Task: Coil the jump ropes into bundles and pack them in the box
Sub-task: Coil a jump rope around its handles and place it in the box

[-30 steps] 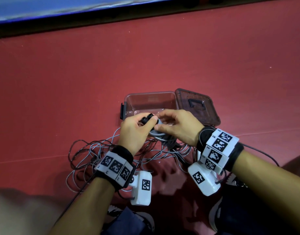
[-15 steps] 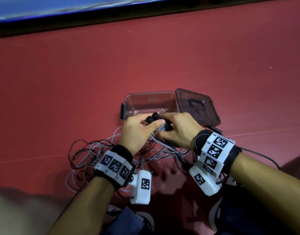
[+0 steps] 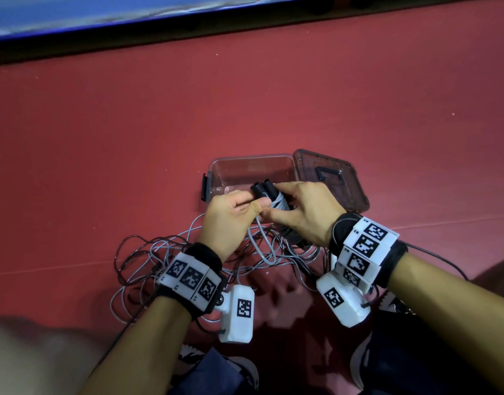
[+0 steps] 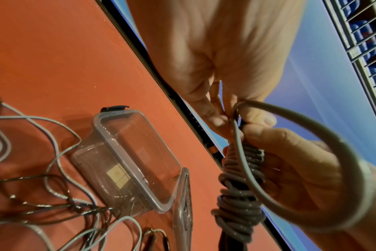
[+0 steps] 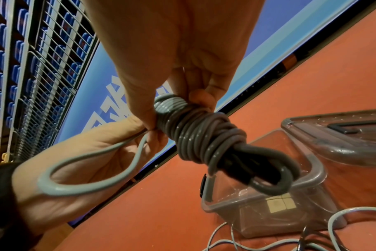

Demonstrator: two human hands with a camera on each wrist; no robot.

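**Last loop not yet tucked: the bundle could spring loose**

At the centre of the head view both hands meet on one wound rope. The right hand [image 3: 305, 212] has its grip clenched round the grey bundle [image 5: 195, 135], thumb and fingers pinning the turns. The left hand [image 3: 231, 215] pinches the free loop [image 4: 324, 152] of the same cord against the bundle's top, beside the two black handles [image 3: 263, 188].

That loop looks like the weak point. If the left pinch slackens before the end is secured, I'd expect the stiff cord to unwind and the turns to slide off the handles.

Just behind the hands, the clear box [image 3: 216, 169] stands open on the red floor, lid [image 3: 342, 192] lying to its right.

At lower left, the loose ropes [image 3: 148, 258] sprawl in a tangle; a strand could snag a wrist and drag.
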